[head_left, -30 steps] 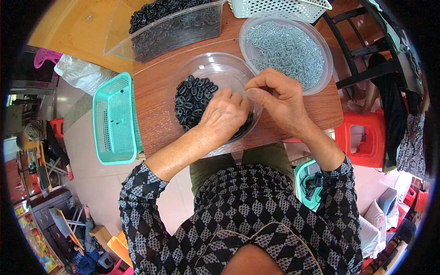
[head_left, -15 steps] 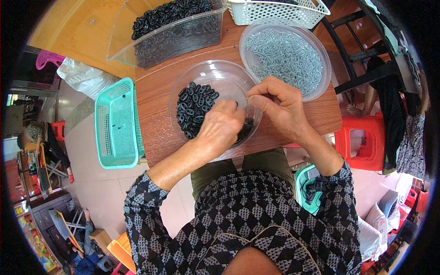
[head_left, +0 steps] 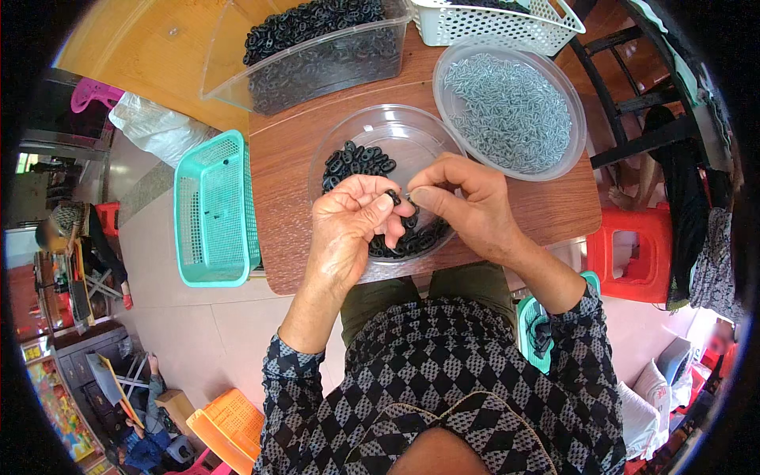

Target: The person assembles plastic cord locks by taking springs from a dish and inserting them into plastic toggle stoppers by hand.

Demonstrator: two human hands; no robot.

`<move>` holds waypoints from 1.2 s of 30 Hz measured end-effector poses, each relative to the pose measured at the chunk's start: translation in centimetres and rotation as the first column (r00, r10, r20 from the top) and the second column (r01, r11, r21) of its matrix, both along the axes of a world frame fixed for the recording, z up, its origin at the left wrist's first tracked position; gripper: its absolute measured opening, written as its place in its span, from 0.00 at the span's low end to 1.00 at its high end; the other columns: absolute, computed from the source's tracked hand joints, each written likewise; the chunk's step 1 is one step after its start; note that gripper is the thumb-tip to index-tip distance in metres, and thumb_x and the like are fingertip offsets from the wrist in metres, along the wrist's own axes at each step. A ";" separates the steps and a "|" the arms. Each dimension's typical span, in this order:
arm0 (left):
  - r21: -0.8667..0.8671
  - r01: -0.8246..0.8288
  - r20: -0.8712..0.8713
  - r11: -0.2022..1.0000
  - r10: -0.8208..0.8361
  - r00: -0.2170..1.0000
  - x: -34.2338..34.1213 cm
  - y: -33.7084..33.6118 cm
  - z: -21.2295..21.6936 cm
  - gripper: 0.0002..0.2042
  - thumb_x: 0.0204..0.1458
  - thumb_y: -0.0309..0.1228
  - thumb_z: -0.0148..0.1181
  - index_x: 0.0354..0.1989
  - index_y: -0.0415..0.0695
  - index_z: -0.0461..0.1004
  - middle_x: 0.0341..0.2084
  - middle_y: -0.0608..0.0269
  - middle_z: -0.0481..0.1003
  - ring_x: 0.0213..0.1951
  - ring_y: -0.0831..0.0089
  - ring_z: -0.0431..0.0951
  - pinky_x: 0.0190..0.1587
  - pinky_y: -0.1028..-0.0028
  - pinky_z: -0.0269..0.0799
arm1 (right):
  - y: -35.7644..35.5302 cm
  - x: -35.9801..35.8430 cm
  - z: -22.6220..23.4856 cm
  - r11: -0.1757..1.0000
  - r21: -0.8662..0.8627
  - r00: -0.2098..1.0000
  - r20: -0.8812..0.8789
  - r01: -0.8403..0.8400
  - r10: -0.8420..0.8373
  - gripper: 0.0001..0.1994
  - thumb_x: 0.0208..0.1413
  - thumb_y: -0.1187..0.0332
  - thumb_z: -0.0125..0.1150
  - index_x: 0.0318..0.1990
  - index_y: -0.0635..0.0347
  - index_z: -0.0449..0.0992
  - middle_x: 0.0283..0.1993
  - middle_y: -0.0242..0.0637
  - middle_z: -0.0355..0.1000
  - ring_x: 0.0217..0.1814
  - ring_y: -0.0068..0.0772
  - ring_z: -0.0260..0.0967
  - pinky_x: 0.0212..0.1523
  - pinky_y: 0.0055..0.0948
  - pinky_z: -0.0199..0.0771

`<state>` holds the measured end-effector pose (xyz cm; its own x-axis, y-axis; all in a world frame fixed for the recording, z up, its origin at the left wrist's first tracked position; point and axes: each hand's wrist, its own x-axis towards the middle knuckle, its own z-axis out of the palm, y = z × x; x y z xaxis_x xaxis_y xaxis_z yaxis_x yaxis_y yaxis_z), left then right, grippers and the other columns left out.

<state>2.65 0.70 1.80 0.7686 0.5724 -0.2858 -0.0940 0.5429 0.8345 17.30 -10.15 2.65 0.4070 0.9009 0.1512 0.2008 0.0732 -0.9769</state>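
Observation:
Over a clear plastic bowl (head_left: 378,131) of small black rubber rings (head_left: 355,162), both hands meet. My left hand (head_left: 348,229) pinches one black ring (head_left: 393,197) between thumb and forefinger. My right hand (head_left: 465,202) pinches a small silver screw (head_left: 409,194) at its fingertips, its tip touching that ring. The bowl rests on a small brown wooden table (head_left: 285,182).
A second clear bowl (head_left: 511,111) of silver screws stands at the back right. A clear bin (head_left: 317,47) of black rings and a white basket (head_left: 495,20) sit at the far edge. A teal basket (head_left: 215,210) hangs off the table's left; a red stool (head_left: 633,253) stands at the right.
My left hand has lifted out of the bowl with a black ring and turned toward my right hand. The fingertips of both hands now meet above the bowl.

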 end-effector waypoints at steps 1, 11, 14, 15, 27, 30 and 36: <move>-0.001 0.000 0.001 1.000 0.000 1.000 0.0 -0.1 0.0 0.06 0.54 0.22 0.55 0.38 0.33 0.71 0.26 0.51 0.77 0.21 0.75 0.75 0.19 0.80 0.70 | 0.2 -0.2 -0.4 1.000 0.018 1.000 -0.022 0.004 -0.003 0.03 0.50 0.75 0.60 0.31 0.66 0.76 0.28 0.33 0.72 0.29 0.18 0.67 0.30 0.20 0.66; 0.219 -0.106 -0.022 0.970 0.114 0.993 -0.1 -2.0 0.6 0.08 0.54 0.22 0.55 0.41 0.33 0.71 0.27 0.57 0.76 0.22 0.78 0.74 0.22 0.83 0.68 | -0.2 -0.9 0.0 0.999 -0.054 0.977 -0.212 -0.003 -0.009 0.04 0.53 0.74 0.58 0.32 0.67 0.75 0.30 0.32 0.75 0.32 0.16 0.69 0.33 0.19 0.69; 0.235 -0.097 -0.028 0.967 0.106 0.994 0.0 -2.1 0.6 0.08 0.54 0.22 0.55 0.41 0.33 0.71 0.27 0.58 0.76 0.22 0.79 0.74 0.22 0.83 0.68 | -0.1 -0.8 -0.3 0.997 -0.077 0.966 -0.259 -0.030 0.009 0.04 0.54 0.74 0.57 0.32 0.67 0.74 0.30 0.33 0.75 0.33 0.16 0.69 0.34 0.19 0.70; 0.248 -0.087 -0.037 0.965 0.100 0.994 0.0 -2.1 0.6 0.08 0.54 0.23 0.55 0.41 0.33 0.71 0.27 0.58 0.76 0.22 0.79 0.74 0.22 0.83 0.68 | -0.2 -0.7 -0.4 0.996 -0.078 0.966 -0.258 -0.029 0.008 0.04 0.54 0.74 0.57 0.32 0.67 0.74 0.30 0.33 0.75 0.33 0.16 0.69 0.34 0.19 0.70; 0.296 -0.062 -0.037 0.953 0.076 0.996 -0.2 -2.2 0.5 0.08 0.56 0.25 0.54 0.42 0.34 0.71 0.27 0.61 0.76 0.23 0.82 0.73 0.23 0.84 0.68 | -0.3 -0.6 -0.7 0.988 -0.131 0.957 -0.287 -0.085 0.044 0.05 0.54 0.73 0.58 0.35 0.67 0.75 0.32 0.33 0.74 0.33 0.16 0.69 0.34 0.17 0.70; 0.279 -0.071 -0.024 0.958 0.081 0.996 -0.3 -2.1 0.3 0.08 0.56 0.24 0.54 0.42 0.34 0.71 0.27 0.61 0.76 0.23 0.82 0.73 0.23 0.84 0.68 | -0.2 -0.7 -0.5 0.988 -0.134 0.944 -0.329 -0.074 0.026 0.05 0.54 0.73 0.58 0.35 0.68 0.75 0.32 0.32 0.74 0.34 0.17 0.69 0.36 0.18 0.70; 0.293 -0.082 -0.033 0.953 0.095 0.995 -0.4 -2.1 0.4 0.08 0.56 0.24 0.54 0.42 0.34 0.71 0.27 0.61 0.76 0.23 0.83 0.73 0.23 0.84 0.67 | -0.1 -0.7 -0.9 0.990 -0.117 0.916 -0.400 -0.075 0.022 0.06 0.54 0.72 0.58 0.33 0.68 0.75 0.31 0.33 0.75 0.34 0.17 0.69 0.36 0.19 0.69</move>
<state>2.26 -1.42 2.18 0.7011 0.7011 -0.1305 -0.0886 0.2672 0.9596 16.57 -10.26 1.70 0.3648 0.9219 -0.1308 -0.2063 -0.0570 -0.9768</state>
